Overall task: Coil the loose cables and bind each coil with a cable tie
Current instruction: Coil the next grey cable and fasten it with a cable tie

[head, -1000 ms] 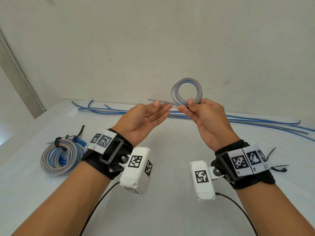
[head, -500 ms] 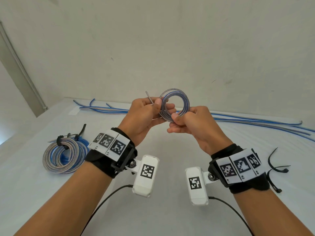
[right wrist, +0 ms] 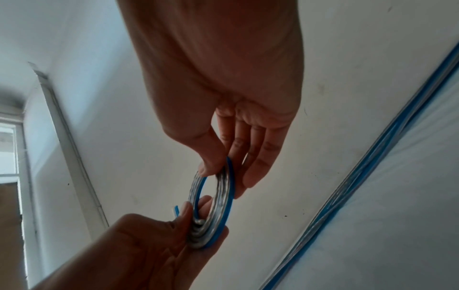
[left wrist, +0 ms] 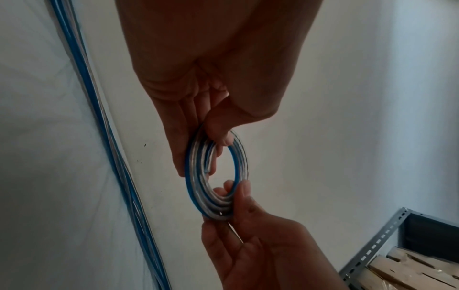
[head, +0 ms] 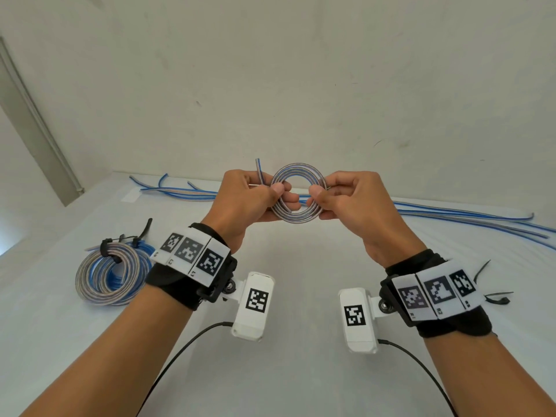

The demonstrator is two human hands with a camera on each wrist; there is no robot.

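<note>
Head view: bright, even, soft daylight; a pale glow at 9 o'clock on the white worktop (head: 301,266); faint shadows only.
Edges: wide-angle bending, the wall trim (head: 36,121) leaning at 10 o'clock.
Left wrist view: dim, grainy; the hands (left wrist: 218,78) backlit, reddish-dark.
Right wrist view: dim; light enters from the window (right wrist: 8,149) at 9 o'clock, washed out; slight blur at the edges.

bound coils (head: 108,275) left | loose cables (head: 469,215) behind | cable ties (head: 493,291) right
</note>
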